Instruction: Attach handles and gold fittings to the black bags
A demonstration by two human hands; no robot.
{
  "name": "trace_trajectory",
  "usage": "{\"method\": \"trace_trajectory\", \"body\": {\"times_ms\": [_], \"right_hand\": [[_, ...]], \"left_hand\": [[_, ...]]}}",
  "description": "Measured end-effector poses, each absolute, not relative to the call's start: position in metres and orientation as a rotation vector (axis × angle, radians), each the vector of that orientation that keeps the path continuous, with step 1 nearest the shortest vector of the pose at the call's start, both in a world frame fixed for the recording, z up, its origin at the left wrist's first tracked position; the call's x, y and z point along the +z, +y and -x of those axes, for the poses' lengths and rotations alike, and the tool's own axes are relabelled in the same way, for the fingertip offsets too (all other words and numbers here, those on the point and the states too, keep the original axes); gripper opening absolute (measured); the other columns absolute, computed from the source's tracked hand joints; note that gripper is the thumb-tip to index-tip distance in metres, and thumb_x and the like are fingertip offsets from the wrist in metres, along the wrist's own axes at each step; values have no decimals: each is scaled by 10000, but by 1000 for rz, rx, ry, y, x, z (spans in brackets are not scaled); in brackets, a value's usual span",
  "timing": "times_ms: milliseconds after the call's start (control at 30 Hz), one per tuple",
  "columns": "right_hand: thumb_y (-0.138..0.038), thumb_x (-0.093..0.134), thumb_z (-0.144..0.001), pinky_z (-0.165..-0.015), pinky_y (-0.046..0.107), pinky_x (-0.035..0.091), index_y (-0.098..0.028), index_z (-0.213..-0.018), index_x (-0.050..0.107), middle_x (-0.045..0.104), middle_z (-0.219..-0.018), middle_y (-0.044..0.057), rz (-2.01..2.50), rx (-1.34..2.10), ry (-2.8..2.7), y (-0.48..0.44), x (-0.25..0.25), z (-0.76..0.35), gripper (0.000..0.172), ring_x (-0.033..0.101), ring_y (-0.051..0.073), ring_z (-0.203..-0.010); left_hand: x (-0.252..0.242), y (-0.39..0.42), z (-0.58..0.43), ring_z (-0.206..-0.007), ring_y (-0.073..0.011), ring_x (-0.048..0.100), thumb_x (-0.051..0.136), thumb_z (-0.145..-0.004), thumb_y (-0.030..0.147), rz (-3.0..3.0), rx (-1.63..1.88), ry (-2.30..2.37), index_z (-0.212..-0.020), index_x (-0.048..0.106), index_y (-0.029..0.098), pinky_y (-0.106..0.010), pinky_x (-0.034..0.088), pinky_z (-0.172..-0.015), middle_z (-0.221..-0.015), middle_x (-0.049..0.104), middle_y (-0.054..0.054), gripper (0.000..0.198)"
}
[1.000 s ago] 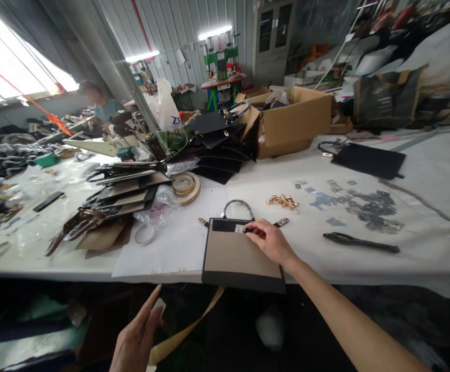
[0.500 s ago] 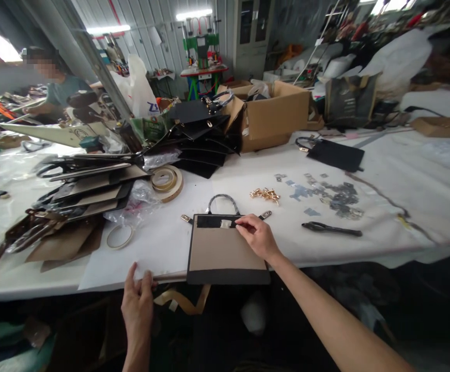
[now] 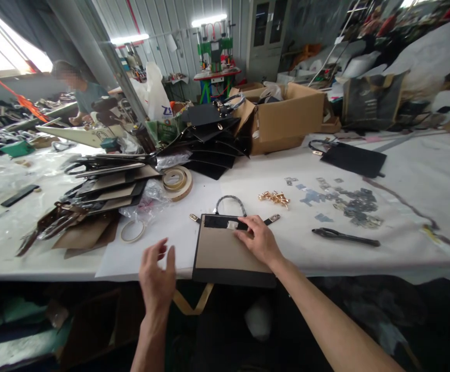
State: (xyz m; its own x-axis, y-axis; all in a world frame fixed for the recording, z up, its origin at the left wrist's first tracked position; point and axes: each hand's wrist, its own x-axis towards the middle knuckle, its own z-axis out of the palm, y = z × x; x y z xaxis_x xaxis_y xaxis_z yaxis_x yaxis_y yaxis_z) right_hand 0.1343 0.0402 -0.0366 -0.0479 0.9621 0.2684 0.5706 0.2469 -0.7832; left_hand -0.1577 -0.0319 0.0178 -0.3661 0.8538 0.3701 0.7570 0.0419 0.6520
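A flat bag panel (image 3: 225, 250), tan with black borders and a grey handle loop at its top, lies at the near edge of the white table (image 3: 403, 248). My right hand (image 3: 258, 238) rests on its upper right part, fingers pressing at the black top strip beside a small pale piece of tape. My left hand (image 3: 157, 276) hovers open above the table edge just left of the panel, fingers apart and holding nothing. A tan strip (image 3: 191, 302) hangs below the table edge between my hands.
Stacked bag panels (image 3: 104, 191) and tape rolls (image 3: 176, 181) lie to the left. Black panels (image 3: 213, 142) and a cardboard box (image 3: 286, 116) stand behind. Gold clasps (image 3: 274, 197), grey metal parts (image 3: 348, 201) and black pliers (image 3: 344, 236) lie to the right. Another person (image 3: 79, 93) works at far left.
My left hand rose from below the table edge to hover open beside the panel. My right hand stayed on the panel's top strip. The view shifted slightly.
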Motion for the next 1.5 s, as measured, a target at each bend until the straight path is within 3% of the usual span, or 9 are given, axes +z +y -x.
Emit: {"method": "trace_trajectory", "body": {"times_ms": [67,200,333,500,633,833,1167,1333,1500], "right_hand": [[-435,665,-957,-972,451,593,-234,-1345,671,615,-1223,122,1413,549,-1766,40,-41,-133,436,657,257,-996],[-405,576,-1008,-1044,488,560,-187,-1381,657,584,-1236,167,1376,376,-1872,38,-45,-130,440,614,313,-1153],[-385,508,-1039,-1025,474,561,-169,-1357,676,589,-1233,171,1368,331,-1899,34,-43,-131,419,613,304,-1135],[-313,568,-994,-1024,422,556,-249,-1249,732,620,-1202,100,1365,522,-1787,38,-38,-136,310,639,258,-1120],[-361,620,-960,-877,386,595,-254,-1245,736,631,-1189,76,1450,664,-1689,43,-36,-136,326,666,213,-911],[-358,580,-991,-1029,442,554,-254,-1319,711,607,-1228,111,1413,487,-1778,41,-41,-132,368,631,277,-1136],[-280,626,-949,-962,378,538,-259,-1111,756,663,-1128,57,1373,644,-1717,43,-36,-135,209,658,233,-1059],[-339,693,-908,-798,350,545,-260,-1083,755,671,-1057,40,1535,726,-1654,52,-28,-136,201,631,172,-753],[-299,703,-908,-856,359,518,-268,-950,771,678,-998,40,1637,699,-1676,63,-23,-131,85,665,207,-870]], "left_hand": [[26,-9,121,-976,-196,693,534,-1019,393,-1893,1104,1743,-1221,685,233,-343,573,-934,-1166,686,-77,299],[26,38,68,-1069,-208,686,539,-999,221,-2162,781,1413,-1323,632,244,-376,548,-1026,-1313,657,-94,338],[15,64,57,-1095,-267,657,699,-910,259,-2304,576,1459,-1272,674,189,-434,539,-1029,-1225,636,-117,369],[12,76,63,-925,-190,659,790,-833,276,-2168,533,1445,-1154,714,215,-369,566,-925,-1178,602,-73,336],[14,86,61,-868,-178,644,836,-785,285,-2131,450,1460,-1071,731,219,-367,560,-893,-1119,601,-57,312],[11,89,59,-825,-171,635,838,-779,301,-2147,446,1478,-1152,692,218,-366,553,-880,-1100,589,-50,409],[15,81,60,-821,-171,641,820,-803,291,-2150,464,1487,-1165,667,223,-349,541,-836,-1129,599,-53,399],[13,84,60,-845,-186,643,823,-794,314,-2150,431,1487,-1134,693,239,-350,537,-836,-1084,607,-43,372],[10,87,61,-818,-177,630,830,-776,295,-2126,457,1463,-1101,701,227,-351,529,-846,-1045,604,-32,356]]}}
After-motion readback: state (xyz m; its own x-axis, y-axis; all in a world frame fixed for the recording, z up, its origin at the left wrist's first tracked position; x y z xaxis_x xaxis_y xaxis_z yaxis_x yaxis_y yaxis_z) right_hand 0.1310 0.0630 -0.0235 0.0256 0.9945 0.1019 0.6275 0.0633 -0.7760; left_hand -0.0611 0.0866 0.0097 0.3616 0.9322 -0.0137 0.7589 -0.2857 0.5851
